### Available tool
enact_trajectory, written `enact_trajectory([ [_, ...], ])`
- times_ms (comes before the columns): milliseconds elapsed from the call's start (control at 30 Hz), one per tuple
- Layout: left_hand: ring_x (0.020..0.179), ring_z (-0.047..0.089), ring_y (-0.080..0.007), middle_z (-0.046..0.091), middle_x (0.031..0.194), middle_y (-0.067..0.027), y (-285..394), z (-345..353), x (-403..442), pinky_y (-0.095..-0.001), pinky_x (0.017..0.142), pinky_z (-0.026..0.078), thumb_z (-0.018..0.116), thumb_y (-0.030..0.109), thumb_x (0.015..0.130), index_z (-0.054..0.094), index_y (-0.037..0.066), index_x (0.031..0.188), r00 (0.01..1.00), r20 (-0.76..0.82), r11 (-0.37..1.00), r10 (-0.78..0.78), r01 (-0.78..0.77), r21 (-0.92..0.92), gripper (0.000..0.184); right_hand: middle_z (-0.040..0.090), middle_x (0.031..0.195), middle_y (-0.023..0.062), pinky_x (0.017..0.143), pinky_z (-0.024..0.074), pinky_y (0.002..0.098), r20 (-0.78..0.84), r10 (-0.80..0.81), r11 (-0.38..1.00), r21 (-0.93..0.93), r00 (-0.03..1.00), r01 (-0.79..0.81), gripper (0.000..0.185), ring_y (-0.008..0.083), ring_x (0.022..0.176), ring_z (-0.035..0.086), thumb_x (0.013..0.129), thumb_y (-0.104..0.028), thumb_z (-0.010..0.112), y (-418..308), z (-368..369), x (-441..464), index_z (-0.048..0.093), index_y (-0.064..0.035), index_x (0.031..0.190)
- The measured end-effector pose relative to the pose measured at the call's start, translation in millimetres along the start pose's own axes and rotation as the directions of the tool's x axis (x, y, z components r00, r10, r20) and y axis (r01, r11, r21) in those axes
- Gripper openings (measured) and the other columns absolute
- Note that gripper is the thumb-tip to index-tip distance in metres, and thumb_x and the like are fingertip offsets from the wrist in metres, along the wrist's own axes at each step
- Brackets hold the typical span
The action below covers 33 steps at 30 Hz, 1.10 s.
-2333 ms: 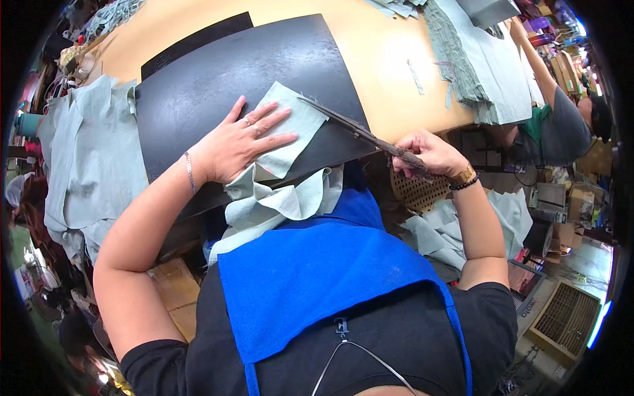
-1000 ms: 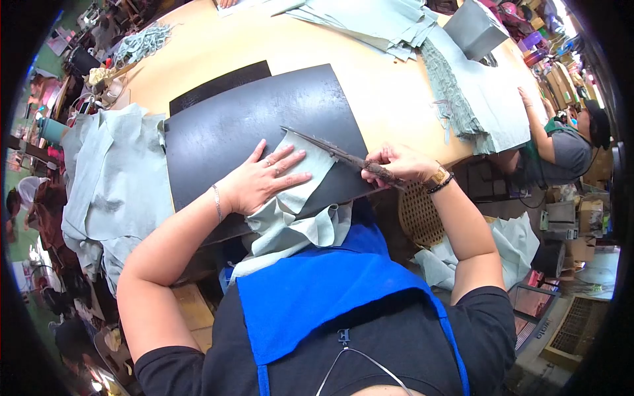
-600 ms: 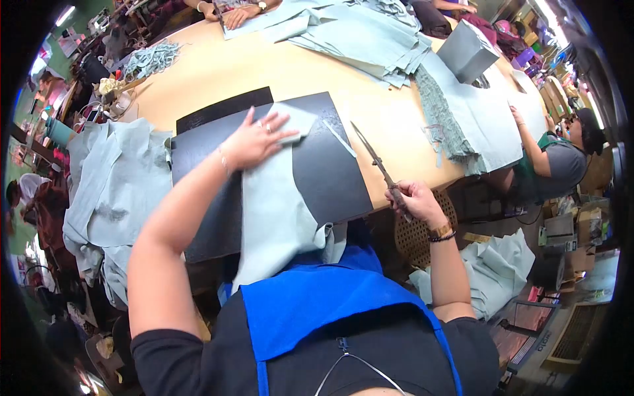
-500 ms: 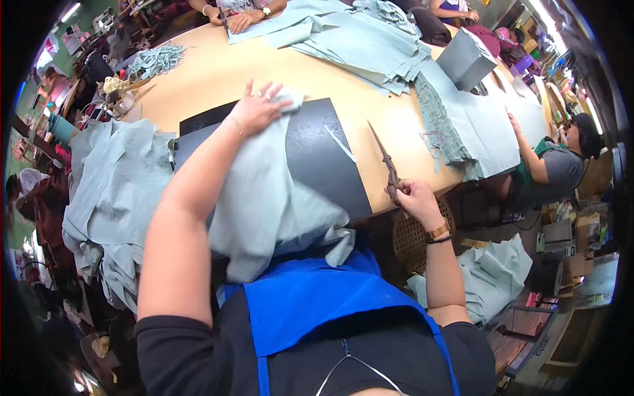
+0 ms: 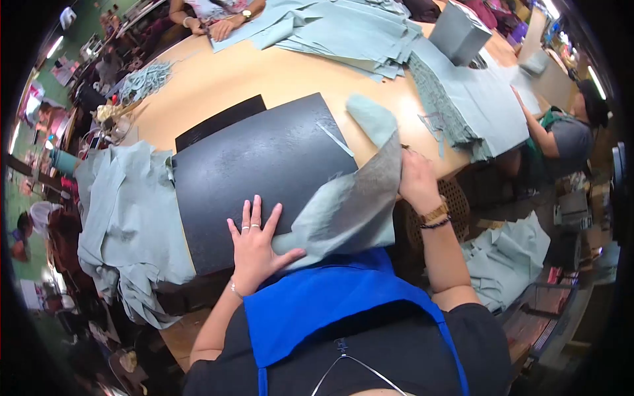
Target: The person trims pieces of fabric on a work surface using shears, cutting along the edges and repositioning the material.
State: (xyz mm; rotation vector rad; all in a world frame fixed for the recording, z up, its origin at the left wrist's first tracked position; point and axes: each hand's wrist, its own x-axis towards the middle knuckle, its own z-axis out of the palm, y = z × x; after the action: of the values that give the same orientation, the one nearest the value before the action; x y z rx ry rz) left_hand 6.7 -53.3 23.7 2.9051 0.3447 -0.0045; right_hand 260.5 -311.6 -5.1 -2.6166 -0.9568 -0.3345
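My left hand (image 5: 254, 247) lies open with fingers spread on the near edge of the black mat (image 5: 244, 165). Its thumb rests at the corner of a pale grey-green piece of fabric (image 5: 350, 218), which is lifted and twisted, its darker side partly showing. Closed at the table's right edge, my right hand (image 5: 419, 178) is against that fabric. Only a small dark bit of the scissors (image 5: 405, 146) shows above its fingers; the fabric hides the blades. A thin pale strip (image 5: 335, 138) lies on the mat.
Left of the mat, a heap of fabric (image 5: 129, 204) hangs over the table edge. Stacked cut pieces (image 5: 343, 36) lie at the far side, another stack (image 5: 462, 99) at the right with a grey box (image 5: 460, 33). Co-workers sit opposite and at right.
My left hand has come down from the far part of the mat to its near edge. The fabric has swung right, uncovering the mat and now covering the scissors' blades.
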Motion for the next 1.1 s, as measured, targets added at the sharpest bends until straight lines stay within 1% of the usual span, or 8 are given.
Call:
enact_trajectory([
  [300,0.127,0.047,-0.0250,0.053,0.132,-0.0105,10,29,14,-0.0559,0.105,0.030,0.067,0.021,0.083,0.062,0.017,0.116,0.910,-0.167,0.880,0.379,-0.410,-0.240,0.034,0.059,0.099,0.0100,0.075,0.0452,0.0436,-0.175,0.070,0.982,-0.160,0.982,-0.098,0.026,0.0254,0.089,0.060,0.082,-0.009,0.051,-24,32,1,0.053,-0.0057,0.108],
  [400,0.109,0.054,-0.0188,0.059,0.117,-0.0083,-50,48,35,-0.0387,0.096,0.039,0.054,0.023,0.093,0.058,0.006,0.118,0.982,-0.084,0.426,-0.168,-0.005,-0.905,0.030,0.061,0.093,0.0084,0.072,0.0471,0.0415,-0.046,0.173,0.950,-0.255,0.984,-0.179,0.026,0.0245,0.084,0.062,0.080,-0.011,0.054,-38,2,-5,0.055,-0.0084,0.106],
  [500,0.089,0.056,-0.0153,0.063,0.098,-0.0086,-109,-43,93,-0.0317,0.081,0.046,0.049,0.022,0.098,0.058,-0.002,0.112,0.952,-0.236,0.747,-0.195,-0.012,-0.665,0.030,0.064,0.087,0.0087,0.068,0.0505,0.0378,-0.082,-0.015,0.993,0.113,0.997,0.025,0.027,0.0233,0.076,0.064,0.081,-0.014,0.062,-45,-58,-7,0.061,-0.0064,0.108],
  [600,0.097,0.059,-0.0222,0.063,0.110,-0.0130,-228,-62,153,-0.0376,0.088,0.045,0.050,0.035,0.097,0.051,0.003,0.127,0.939,-0.195,0.854,-0.282,0.152,-0.498,0.044,0.066,0.096,0.0121,0.077,0.0517,0.0314,0.015,-0.356,0.467,0.869,0.934,0.165,0.026,0.0188,0.084,0.065,0.086,-0.012,0.065,-104,-139,6,0.065,-0.0044,0.111],
  [667,0.112,0.054,-0.0300,0.054,0.126,-0.0166,-194,-81,141,-0.0504,0.096,0.038,0.046,0.045,0.096,0.042,0.009,0.136,0.877,-0.289,0.920,-0.385,0.388,-0.049,0.054,0.062,0.080,0.0113,0.063,0.0518,0.0290,-0.581,-0.483,0.806,-0.004,0.655,0.592,0.016,0.0200,0.072,0.063,0.089,-0.016,0.060,-152,-174,3,0.060,0.0003,0.086],
  [700,0.120,0.051,-0.0338,0.050,0.134,-0.0185,-173,-84,136,-0.0568,0.099,0.035,0.045,0.049,0.095,0.038,0.011,0.140,0.847,-0.345,0.855,-0.405,0.484,0.185,0.060,0.062,0.080,0.0111,0.063,0.0518,0.0290,-0.630,-0.524,0.753,-0.028,0.573,0.658,0.016,0.0200,0.072,0.063,0.089,-0.016,0.061,-168,-184,2,0.060,0.0001,0.086],
  [833,0.141,0.019,-0.0391,0.021,0.153,-0.0191,-123,-21,78,-0.0728,0.101,0.015,0.041,0.058,0.092,0.024,0.017,0.148,0.900,0.003,0.894,-0.436,0.432,0.121,0.071,0.063,0.080,0.0102,0.063,0.0514,0.0293,-0.535,-0.599,0.036,0.725,0.596,0.688,0.014,0.0201,0.072,0.063,0.087,-0.014,0.062,-196,-166,-9,0.061,-0.0006,0.085],
  [1100,0.143,0.011,-0.0379,0.014,0.156,-0.0160,-94,-3,22,-0.0682,0.106,0.011,0.051,0.054,0.087,0.028,0.019,0.148,0.994,0.005,0.987,-0.112,0.110,0.114,0.074,0.064,0.079,0.0085,0.062,0.0508,0.0299,-0.540,-0.585,-0.171,0.812,0.606,0.558,0.011,0.0201,0.072,0.063,0.084,-0.012,0.066,-187,-152,-22,0.063,-0.0020,0.082],
])
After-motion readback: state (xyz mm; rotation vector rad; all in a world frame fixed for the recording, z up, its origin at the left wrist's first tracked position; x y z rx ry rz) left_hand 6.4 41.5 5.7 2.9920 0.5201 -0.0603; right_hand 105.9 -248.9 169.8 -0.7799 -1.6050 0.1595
